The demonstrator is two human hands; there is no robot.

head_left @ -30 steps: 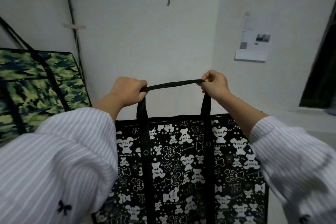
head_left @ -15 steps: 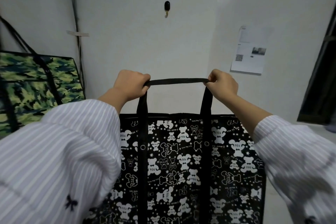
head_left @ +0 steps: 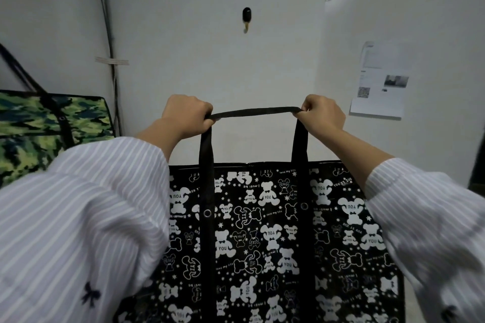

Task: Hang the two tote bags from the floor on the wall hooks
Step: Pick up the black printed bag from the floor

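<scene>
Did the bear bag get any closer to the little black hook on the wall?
Yes. The bag's strap now sits nearer below the wall hook than a second ago, lifted by the left hand and right hand.

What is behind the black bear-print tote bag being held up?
Above the black bear-print tote bag only white wall and a black wall hook show. The bag covers the lower wall and any floor behind it.

Bear-print tote point(head_left: 275, 238): glossy laminated woven plastic by the look, with matt black webbing strap point(head_left: 256, 112) and metal eyelets. Camo bag point(head_left: 34, 128) left of it is duller cloth-like weave. Above the tote, the hook point(head_left: 246, 18) is glossy black plastic on a smooth matt painted wall point(head_left: 210, 65); sleeves point(head_left: 78, 207) are striped cloth.
</scene>
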